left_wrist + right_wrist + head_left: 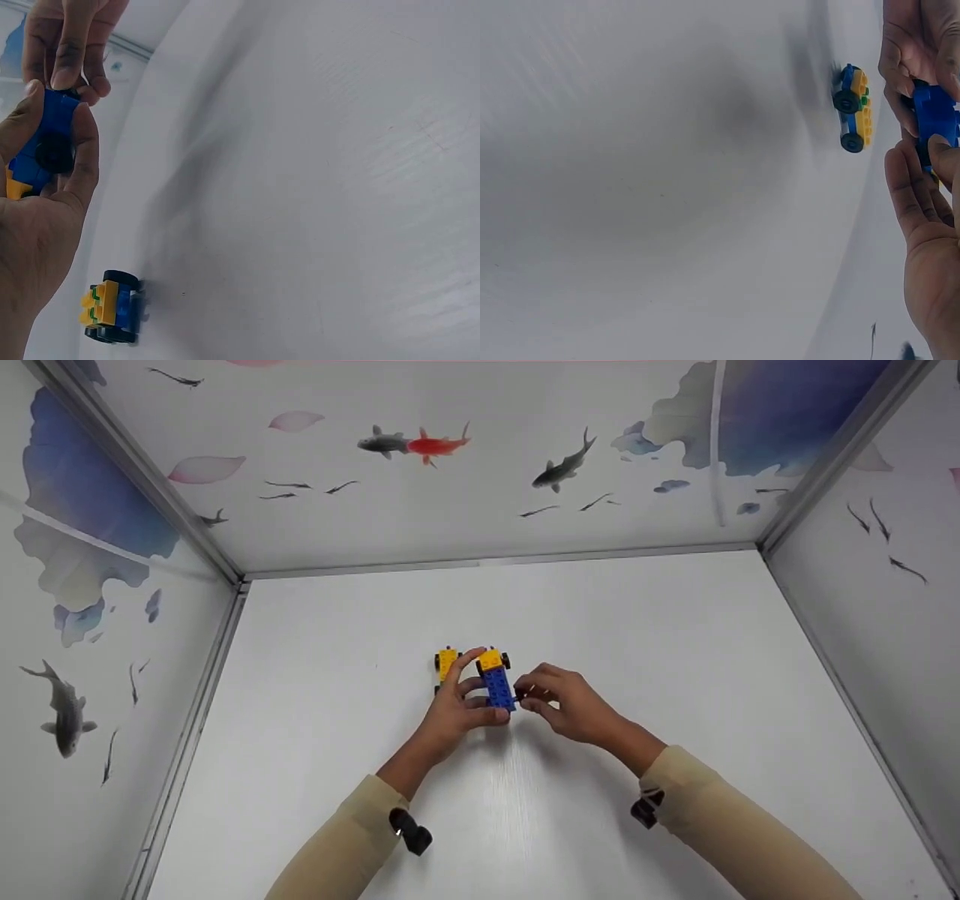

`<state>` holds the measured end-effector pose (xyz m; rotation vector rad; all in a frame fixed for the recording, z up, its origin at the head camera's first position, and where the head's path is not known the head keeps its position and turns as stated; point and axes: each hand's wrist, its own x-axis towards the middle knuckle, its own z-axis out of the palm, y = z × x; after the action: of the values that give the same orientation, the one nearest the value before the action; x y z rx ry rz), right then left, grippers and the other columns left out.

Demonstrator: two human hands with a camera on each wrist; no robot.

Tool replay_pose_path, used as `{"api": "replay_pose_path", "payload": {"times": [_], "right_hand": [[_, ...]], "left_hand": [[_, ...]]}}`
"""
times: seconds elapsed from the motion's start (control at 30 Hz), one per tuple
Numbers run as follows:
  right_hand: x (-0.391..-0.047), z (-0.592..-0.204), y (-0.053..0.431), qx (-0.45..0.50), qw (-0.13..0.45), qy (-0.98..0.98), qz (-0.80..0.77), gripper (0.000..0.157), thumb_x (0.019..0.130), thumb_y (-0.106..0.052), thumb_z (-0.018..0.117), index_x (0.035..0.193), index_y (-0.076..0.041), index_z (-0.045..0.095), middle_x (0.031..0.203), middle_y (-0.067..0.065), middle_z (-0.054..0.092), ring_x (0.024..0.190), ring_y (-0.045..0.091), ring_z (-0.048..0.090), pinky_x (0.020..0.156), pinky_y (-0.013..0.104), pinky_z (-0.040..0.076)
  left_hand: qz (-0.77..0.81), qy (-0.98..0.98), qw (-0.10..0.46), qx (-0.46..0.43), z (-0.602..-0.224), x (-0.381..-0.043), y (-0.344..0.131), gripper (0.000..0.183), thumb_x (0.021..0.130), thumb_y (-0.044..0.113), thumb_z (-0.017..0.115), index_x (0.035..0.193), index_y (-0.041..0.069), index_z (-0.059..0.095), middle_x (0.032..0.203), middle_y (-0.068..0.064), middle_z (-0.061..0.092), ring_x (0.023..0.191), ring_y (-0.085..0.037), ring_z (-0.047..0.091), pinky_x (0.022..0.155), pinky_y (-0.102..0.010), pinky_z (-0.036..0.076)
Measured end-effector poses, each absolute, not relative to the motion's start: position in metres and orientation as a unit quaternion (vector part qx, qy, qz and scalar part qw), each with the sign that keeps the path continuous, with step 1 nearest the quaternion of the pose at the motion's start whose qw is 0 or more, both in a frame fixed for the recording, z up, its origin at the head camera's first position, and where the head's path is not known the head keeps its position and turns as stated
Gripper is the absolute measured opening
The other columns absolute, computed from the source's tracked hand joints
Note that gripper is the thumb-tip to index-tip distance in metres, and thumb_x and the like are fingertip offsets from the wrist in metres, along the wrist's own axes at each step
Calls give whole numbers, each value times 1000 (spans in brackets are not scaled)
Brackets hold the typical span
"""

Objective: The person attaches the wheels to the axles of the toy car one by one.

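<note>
My left hand [450, 716] grips a toy car [497, 687] made of blue and yellow building blocks, tilted above the table. Its fingers lie along one side and the thumb presses the near end. Black wheels flank the car's yellow end. My right hand [566, 701] pinches a small dark piece [519, 692], seemingly a wheel, against the car's blue end; the fingertips hide most of it. In the left wrist view, a black wheel [55, 153] shows on the held car's side. A second yellow-and-blue toy car [109, 309] stands on the table beyond my left hand.
The white table [337, 660] is bounded by walls printed with fish and leaves, a back wall [465, 517] and one at each side. Metal strips run along the table's edges. A small black device [411, 832] is strapped to each sleeve.
</note>
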<state>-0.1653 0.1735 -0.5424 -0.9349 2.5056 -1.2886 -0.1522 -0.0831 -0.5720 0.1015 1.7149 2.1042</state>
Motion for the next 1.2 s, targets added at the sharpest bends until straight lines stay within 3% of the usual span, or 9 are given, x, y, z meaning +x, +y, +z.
{"api": "replay_pose_path", "payload": {"times": [0.33, 0.57, 0.77, 1.2], "right_hand": [[-163, -546, 175, -301, 94, 830, -460, 26, 106, -9, 74, 132, -10, 74, 123, 11, 72, 109, 24, 79, 97, 38, 68], [-163, -546, 174, -310, 96, 818, -475, 28, 105, -7, 75, 133, -9, 74, 123, 12, 71, 111, 27, 79, 96, 39, 68], [-162, -544, 174, -307, 91, 820, -474, 29, 104, -7, 76, 133, -9, 74, 123, 12, 71, 111, 26, 79, 98, 38, 68], [-161, -548, 170, -308, 47, 844, -437, 28, 103, -4, 77, 131, -11, 78, 118, 9, 70, 109, 22, 77, 96, 37, 68]], "left_hand": [[781, 580, 231, 24, -567, -152, -81, 105, 89, -1, 91, 165, 47, 35, 159, -20, 51, 128, -37, 72, 96, -52, 68], [802, 544, 248, 12, -567, -152, -83, 99, 95, -1, 85, 166, 45, 34, 164, -22, 44, 133, -41, 70, 98, -56, 67], [811, 534, 239, 7, -568, -151, -82, 86, 100, 9, 82, 164, 45, 38, 165, -23, 41, 137, -45, 65, 98, -60, 66], [802, 559, 210, 18, -568, -153, -75, 86, 99, 6, 83, 163, 45, 39, 162, -22, 45, 135, -45, 67, 96, -58, 67]]}}
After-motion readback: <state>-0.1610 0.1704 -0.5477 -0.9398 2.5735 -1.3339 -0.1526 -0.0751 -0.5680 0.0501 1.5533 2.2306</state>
